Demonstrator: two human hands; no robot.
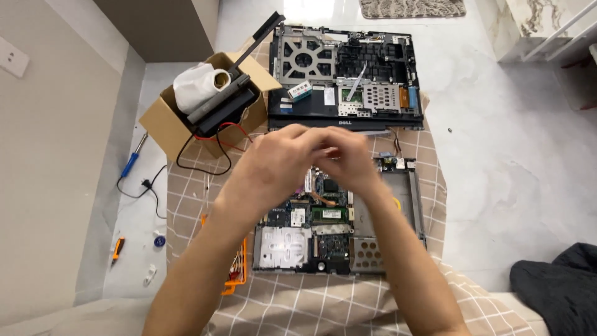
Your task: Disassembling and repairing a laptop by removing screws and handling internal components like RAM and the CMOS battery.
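Cloth (298, 305): beige check, spread on the floor, its near edge running out of view at the bottom.
Orange case (235, 274): at the cloth's left edge, partly under the left forearm.
Board (311, 239): opened laptop base with green circuit parts and silver plates, flat on the cloth, directly below both hands.
Left hand (270, 168): over the board's upper part, fingers curled and meeting the right hand; motion blur hides whether anything is pinched.
Right hand (348, 158): touching the left hand, fingers bent inward; its hold cannot be told either.
Open room: bare pale floor (497, 155) wide to the right of the cloth; a dark garment (559, 286) lies at the near right corner.
Left strip: narrow floor by the wall, with a blue-handled tool (132, 163), its black cord, and small bits.
Box (180, 121): brown cardboard, flaps open, at the cloth's far left corner, holding a white roll and black bars.
Lid shell (345, 74): dark laptop half beyond the hands, a small white-and-blue label block (300, 91) on it.
Rug (410, 7): grey, at the far edge.
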